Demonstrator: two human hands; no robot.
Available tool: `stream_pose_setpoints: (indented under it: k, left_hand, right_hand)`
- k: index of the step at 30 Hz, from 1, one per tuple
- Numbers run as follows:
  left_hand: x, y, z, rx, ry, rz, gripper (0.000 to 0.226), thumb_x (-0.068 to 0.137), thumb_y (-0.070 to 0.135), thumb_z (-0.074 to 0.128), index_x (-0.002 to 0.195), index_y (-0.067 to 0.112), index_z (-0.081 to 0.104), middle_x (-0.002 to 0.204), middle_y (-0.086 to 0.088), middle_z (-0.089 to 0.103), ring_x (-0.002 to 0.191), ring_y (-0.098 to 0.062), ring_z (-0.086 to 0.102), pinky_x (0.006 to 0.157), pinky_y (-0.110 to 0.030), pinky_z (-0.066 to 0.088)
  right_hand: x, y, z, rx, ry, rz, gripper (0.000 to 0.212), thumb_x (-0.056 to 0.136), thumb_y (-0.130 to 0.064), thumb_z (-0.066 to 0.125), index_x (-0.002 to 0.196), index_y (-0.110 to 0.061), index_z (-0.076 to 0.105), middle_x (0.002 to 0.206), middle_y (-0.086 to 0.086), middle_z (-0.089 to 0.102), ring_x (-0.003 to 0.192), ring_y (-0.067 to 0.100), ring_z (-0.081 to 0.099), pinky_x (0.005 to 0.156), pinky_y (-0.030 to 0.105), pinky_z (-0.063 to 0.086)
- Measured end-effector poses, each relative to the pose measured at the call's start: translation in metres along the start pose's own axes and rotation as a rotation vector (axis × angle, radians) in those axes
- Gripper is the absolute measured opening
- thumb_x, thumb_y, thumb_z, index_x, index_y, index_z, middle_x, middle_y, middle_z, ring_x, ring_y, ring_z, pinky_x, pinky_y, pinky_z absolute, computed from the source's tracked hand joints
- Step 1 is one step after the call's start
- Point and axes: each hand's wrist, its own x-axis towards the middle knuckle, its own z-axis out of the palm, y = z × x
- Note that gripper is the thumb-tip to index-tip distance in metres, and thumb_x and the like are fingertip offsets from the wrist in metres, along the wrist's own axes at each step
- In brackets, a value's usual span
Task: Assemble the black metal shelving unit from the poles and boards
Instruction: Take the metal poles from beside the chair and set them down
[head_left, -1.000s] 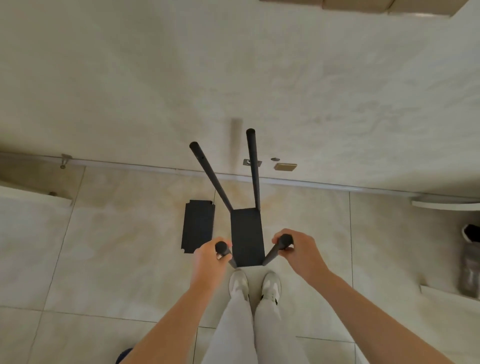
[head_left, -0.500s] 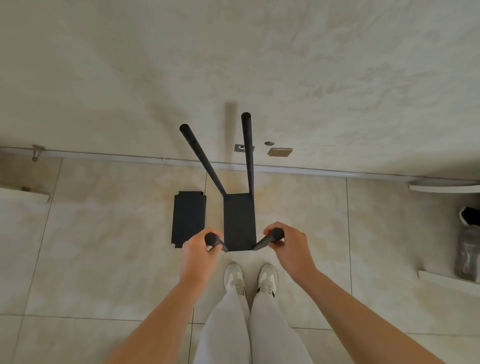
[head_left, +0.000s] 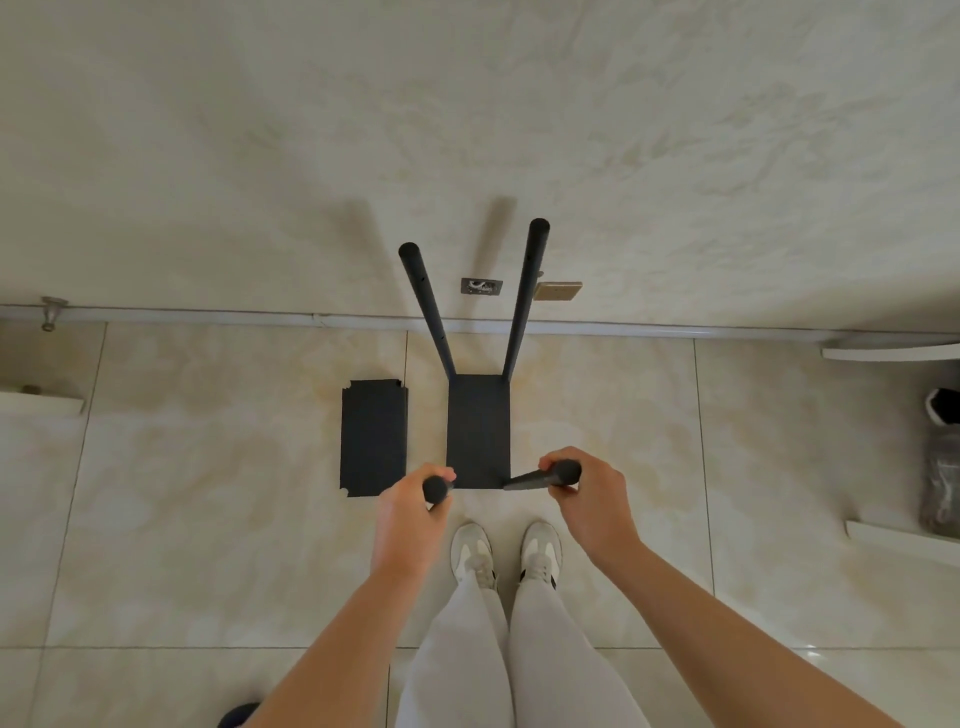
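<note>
A black fitted board (head_left: 478, 431) is seen low over the tiled floor (head_left: 208, 519), just ahead of the person's shoes (head_left: 471, 553) and close to the wall (head_left: 311, 156). Four black poles are joined to its corners.

The near-left pole (head_left: 435, 488) is gripped at its top by the left hand (head_left: 410, 519). The fingers are curled round it, and its round end is left showing above the fist. The near-right pole (head_left: 545, 475) is clasped near its top by the right hand (head_left: 592, 499), and it is seen slanting down and inward to the board's near right corner. Both hands are held at the board's near edge, one on each side.

The far-left pole (head_left: 426, 306) and the far-right pole (head_left: 524, 296) are seen rising from the far corners, splayed apart, well beyond both hands and touched by neither.

A loose board (head_left: 373, 439) is laid flat on the floor just left of the fitted one, apart from it. It is seen just beyond the left hand, which is not holding it.
</note>
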Motion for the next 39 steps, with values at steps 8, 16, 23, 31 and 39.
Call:
stream_pose_setpoints:
  k: [8,16,23,31,39]
  left_hand:
    - [-0.011,-0.007,0.006,0.100,-0.114,-0.083,0.029,0.093,0.008,0.067,0.121,0.013,0.065,0.117,-0.004,0.067,0.094,-0.012,0.057,0.089,-0.028,0.055]
    - [-0.026,-0.014,0.013,0.180,-0.222,-0.122,0.038,0.094,0.016,0.067,0.132,0.017,0.060,0.124,-0.004,0.065,0.106,-0.021,0.064,0.094,-0.032,0.056]
    - [-0.036,-0.019,0.015,0.274,-0.284,-0.088,0.039,0.094,0.017,0.068,0.132,0.017,0.059,0.119,0.000,0.065,0.103,-0.018,0.064,0.093,-0.031,0.056]
    - [-0.048,-0.009,-0.006,0.402,-0.295,-0.005,0.034,0.097,0.021,0.063,0.130,0.018,0.060,0.115,0.004,0.066,0.095,-0.009,0.061,0.086,-0.020,0.051]
    - [-0.060,0.051,-0.033,0.630,-0.338,0.127,0.032,0.103,0.029,0.051,0.133,0.018,0.057,0.124,0.002,0.063,0.104,-0.013,0.063,0.085,-0.024,0.051]
  right_hand:
    - [-0.015,0.017,-0.004,-0.117,-0.149,-0.029,0.030,0.084,0.011,0.062,0.102,-0.012,0.069,0.099,0.001,0.067,0.084,0.012,0.057,0.070,-0.002,0.038]
    - [-0.034,0.028,0.002,-0.164,-0.156,0.043,0.029,0.094,0.004,0.054,0.114,-0.014,0.065,0.109,0.005,0.068,0.092,0.020,0.062,0.078,0.015,0.044]
    - [-0.047,0.029,0.004,-0.162,-0.158,0.068,0.030,0.096,0.000,0.054,0.121,-0.015,0.063,0.116,0.003,0.066,0.100,0.019,0.061,0.084,0.016,0.045]
    - [-0.061,0.016,-0.010,-0.235,-0.236,0.033,0.038,0.097,-0.005,0.052,0.133,-0.016,0.051,0.127,0.003,0.059,0.109,0.019,0.057,0.090,0.022,0.044]
    - [-0.095,0.002,-0.056,-0.225,-0.204,0.059,0.042,0.100,-0.008,0.048,0.140,-0.017,0.046,0.139,0.002,0.054,0.121,0.019,0.056,0.095,0.023,0.043]
